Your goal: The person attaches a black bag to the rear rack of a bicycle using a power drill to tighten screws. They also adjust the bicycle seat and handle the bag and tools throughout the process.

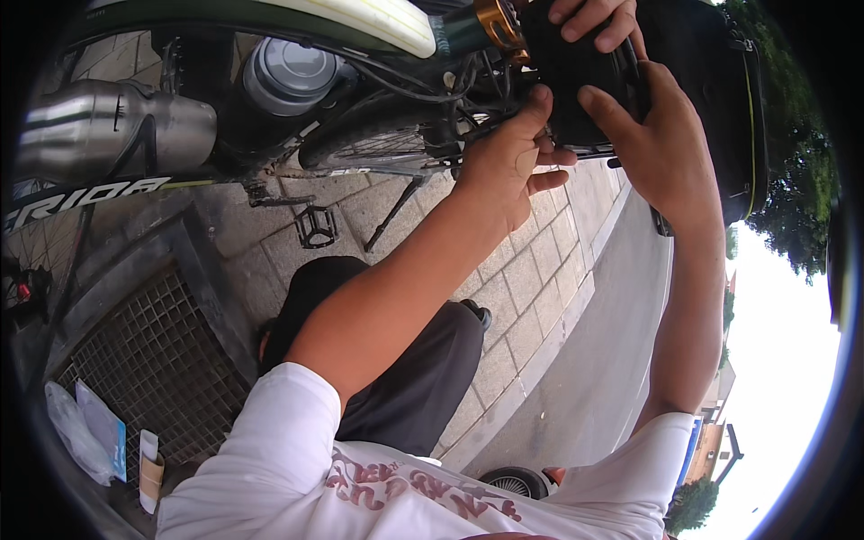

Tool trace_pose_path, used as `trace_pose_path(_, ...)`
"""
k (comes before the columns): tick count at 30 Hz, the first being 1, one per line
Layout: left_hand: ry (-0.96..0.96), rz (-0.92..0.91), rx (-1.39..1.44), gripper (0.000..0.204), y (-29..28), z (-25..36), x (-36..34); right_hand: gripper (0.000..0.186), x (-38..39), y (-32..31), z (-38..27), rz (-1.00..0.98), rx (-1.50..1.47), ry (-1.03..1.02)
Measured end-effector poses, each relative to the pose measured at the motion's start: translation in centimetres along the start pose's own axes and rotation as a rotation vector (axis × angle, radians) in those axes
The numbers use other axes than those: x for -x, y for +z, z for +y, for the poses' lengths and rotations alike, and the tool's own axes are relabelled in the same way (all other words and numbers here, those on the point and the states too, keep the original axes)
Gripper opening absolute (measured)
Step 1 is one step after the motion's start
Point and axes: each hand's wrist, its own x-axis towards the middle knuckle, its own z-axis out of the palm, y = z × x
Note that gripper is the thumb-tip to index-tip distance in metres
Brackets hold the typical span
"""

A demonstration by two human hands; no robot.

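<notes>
A black, flat-faced piece (569, 90) sits at the front of a bicycle, by the handlebar and a bundle of black cables (414, 85). My right hand (661, 135) grips its right edge, thumb on the face and fingers partly hidden behind. Under its lower left corner is my left hand (511, 157), thumb pointing up and fingers apart, with nothing visible in it. Another person's hand (601, 20) reaches in from the top and rests on the same piece. A large black bag (706, 108) is just right of it.
The bicycle's frame (90, 200) crosses the left, with a steel bottle (117, 126), a grey-lidded container (295, 72), a pedal (317, 227) and a kickstand (396, 213). Below lie a metal grate (157, 360), plastic packets (94, 427) and paving. A road (585, 360) runs at right.
</notes>
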Motion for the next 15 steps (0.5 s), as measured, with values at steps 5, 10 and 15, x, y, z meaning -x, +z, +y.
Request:
trace_pose_path(5,0.035,0.065,-0.009,0.042,0.7,0.0,0.8,0.062,1.1,-1.4,-2.0,-0.055,0.033,0.003)
trace_pose_path(10,0.074,0.094,-0.036,0.04,1.1,-0.4,0.8,0.059,1.4,-1.0,-1.4,-0.025,0.06,-0.058)
trace_pose_path(15,0.081,0.159,-0.019,0.043,1.7,-0.6,0.6,0.056,1.4,-1.3,-1.4,-0.048,0.094,-0.037)
